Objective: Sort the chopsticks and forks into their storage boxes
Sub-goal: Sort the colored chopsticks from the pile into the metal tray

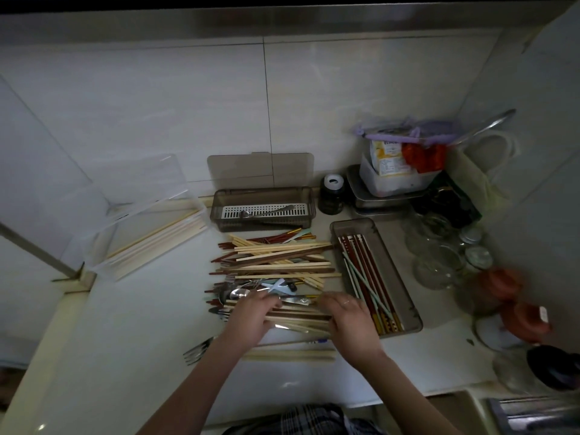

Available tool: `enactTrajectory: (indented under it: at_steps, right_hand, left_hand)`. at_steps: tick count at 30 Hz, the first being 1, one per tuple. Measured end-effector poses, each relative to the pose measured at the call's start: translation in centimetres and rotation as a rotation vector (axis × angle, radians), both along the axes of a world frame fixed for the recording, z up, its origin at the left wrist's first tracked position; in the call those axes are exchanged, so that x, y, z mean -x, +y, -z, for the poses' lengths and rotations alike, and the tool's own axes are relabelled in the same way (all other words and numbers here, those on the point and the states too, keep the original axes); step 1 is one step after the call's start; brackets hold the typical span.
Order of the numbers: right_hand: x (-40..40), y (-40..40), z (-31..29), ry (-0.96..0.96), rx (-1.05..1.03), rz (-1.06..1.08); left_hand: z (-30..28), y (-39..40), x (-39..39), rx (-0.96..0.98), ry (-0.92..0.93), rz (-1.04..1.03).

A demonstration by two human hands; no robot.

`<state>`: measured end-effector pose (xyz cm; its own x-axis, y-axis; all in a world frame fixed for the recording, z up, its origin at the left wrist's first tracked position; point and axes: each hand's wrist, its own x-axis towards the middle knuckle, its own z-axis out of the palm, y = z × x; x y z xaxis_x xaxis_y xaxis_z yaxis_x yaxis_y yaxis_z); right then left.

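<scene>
Two hands work one heap: left hand (251,312) and right hand (348,318), each grip clamped on an end of a wooden chopstick bundle (298,318) on the white surface (141,309). Beyond the grip: loose chopsticks (279,259), smoky box (262,208) holding a fork (266,212). Right of the grip: tray (411,312) of red and green chopsticks.

Red-brown and pale wooden chopsticks (276,255), plaid garment (310,419).
</scene>
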<state>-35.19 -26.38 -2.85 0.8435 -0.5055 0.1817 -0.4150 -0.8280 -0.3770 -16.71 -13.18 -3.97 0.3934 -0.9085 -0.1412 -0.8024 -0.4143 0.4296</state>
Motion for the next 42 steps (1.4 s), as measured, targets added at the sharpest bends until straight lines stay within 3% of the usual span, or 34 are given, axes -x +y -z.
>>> enactTrajectory:
  at_steps: [4, 8, 15, 28, 33, 37, 42]
  right_hand:
    - [-1.0, 0.7, 0.5, 0.239, 0.058, -0.028]
    - [-2.3, 0.4, 0.7, 0.326, -0.067, -0.062]
    - [-3.9, -0.5, 1.4, 0.291, -0.235, 0.039]
    - [-5.8, -0.8, 1.0, 0.387, -0.299, 0.058]
    - [-4.8, -0.1, 0.3, 0.318, -0.238, -0.004]
    - [-4.5, 0.1, 0.2, 0.384, -0.232, -0.057]
    - [-4.1, 0.3, 0.3, 0.507, -0.082, -0.078]
  left_hand:
    - [-0.4, 0.6, 0.4, -0.004, 0.015, -0.014]
    - [-0.3, 1.1, 0.3, -0.024, 0.039, -0.066]
    - [-0.9, 1.2, -0.7, -0.057, 0.09, -0.053]
    - [-0.7, 2.1, -0.8, -0.066, 0.164, -0.052]
    - [-0.3, 2.1, -0.7, -0.048, 0.16, -0.014]
    - [-0.1, 2.0, -0.7, -0.03, 0.183, -0.045]
    - [-0.3, 2.2, -0.7, 0.001, 0.221, -0.053]
